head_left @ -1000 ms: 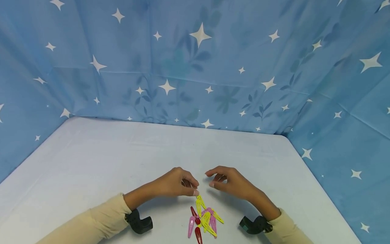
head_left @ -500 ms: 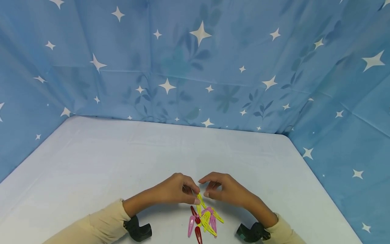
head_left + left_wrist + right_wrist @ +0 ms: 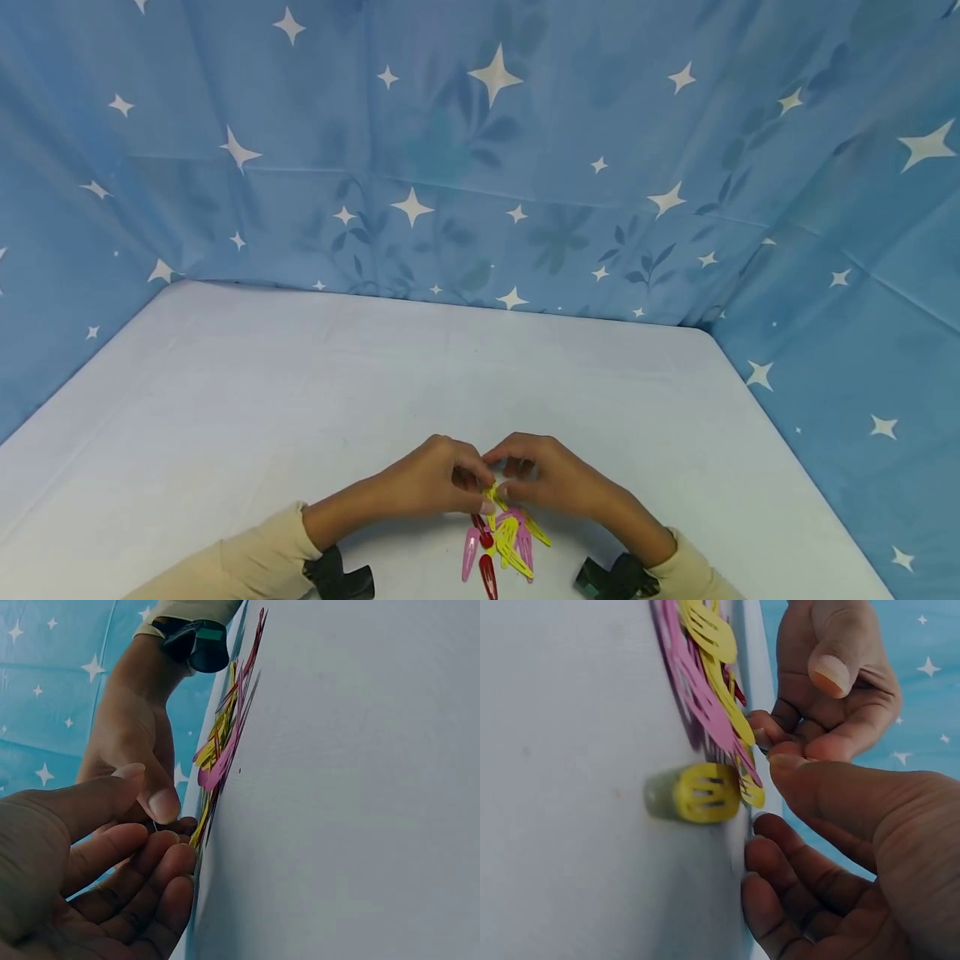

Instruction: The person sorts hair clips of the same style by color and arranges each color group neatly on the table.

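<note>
In the head view my left hand [image 3: 438, 477] and my right hand [image 3: 551, 477] meet just above a small pile of snap hair clips. The left fingers are bent with the thumb apart from them, also seen on the left hand [image 3: 112, 862] in its wrist view. My right thumb [image 3: 810, 769] touches the left fingertips. A thin pale line shows where the fingertips meet, too small to identify. Close under the hands lie yellow hair clips [image 3: 515, 552], one of them a blurred yellow clip [image 3: 709, 793] near the right fingers. Pink clips [image 3: 470, 553] and red clips [image 3: 488, 575] lie nearer me.
The white table [image 3: 300, 367] stretches out beyond both hands. A blue star-patterned curtain [image 3: 442, 142] hangs behind and around it. Black wrist-worn cameras [image 3: 341, 579] sit below both forearms.
Both hands have come down toward the clips, and the right hand has moved left until its fingers meet the left hand's. The pink and red clips have stayed put.
</note>
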{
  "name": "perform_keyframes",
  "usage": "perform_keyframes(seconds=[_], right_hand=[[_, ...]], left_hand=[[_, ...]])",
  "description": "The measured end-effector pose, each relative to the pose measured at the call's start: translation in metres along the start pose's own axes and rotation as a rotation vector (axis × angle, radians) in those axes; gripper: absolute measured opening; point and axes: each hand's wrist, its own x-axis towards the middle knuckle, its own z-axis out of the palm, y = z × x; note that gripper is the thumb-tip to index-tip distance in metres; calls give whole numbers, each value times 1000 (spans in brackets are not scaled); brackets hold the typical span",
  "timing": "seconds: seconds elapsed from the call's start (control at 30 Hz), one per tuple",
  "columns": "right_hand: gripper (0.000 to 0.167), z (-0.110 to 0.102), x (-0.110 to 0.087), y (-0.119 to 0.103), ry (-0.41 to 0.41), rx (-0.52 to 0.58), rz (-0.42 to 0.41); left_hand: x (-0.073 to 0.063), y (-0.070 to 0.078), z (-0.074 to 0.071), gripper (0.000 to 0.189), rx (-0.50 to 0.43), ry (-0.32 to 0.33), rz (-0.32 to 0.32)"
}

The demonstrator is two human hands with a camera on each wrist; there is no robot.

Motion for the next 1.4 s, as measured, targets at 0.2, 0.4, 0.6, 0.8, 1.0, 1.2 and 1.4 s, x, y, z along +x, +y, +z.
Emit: perform_keyframes(seconds=[0.2,0.4,0.6,0.8,1.0,1.2,1.4], right_hand=[[34,4,0,1,6,-48,8],[32,5,1,-1,-8,-112,42],[28,6,1,-1,14,-117,61],[28,5,1,-1,37,-93,96],[28,3,-1,-2,55,-117,102],[28,4,0,0,57,-108,109],[28,4,0,1,55,-92,89]], left_hand=[[-2,0,5,19,25,16,6],[-2,0,7,20,49,43,-14],[0,-3,7,24,45,76,-45],[2,-6,11,28,75,110,-49],[5,-4,14,32,184,77,-30],[5,1,15,38,246,37,-61],[4,3,15,37,258,35,-62]])
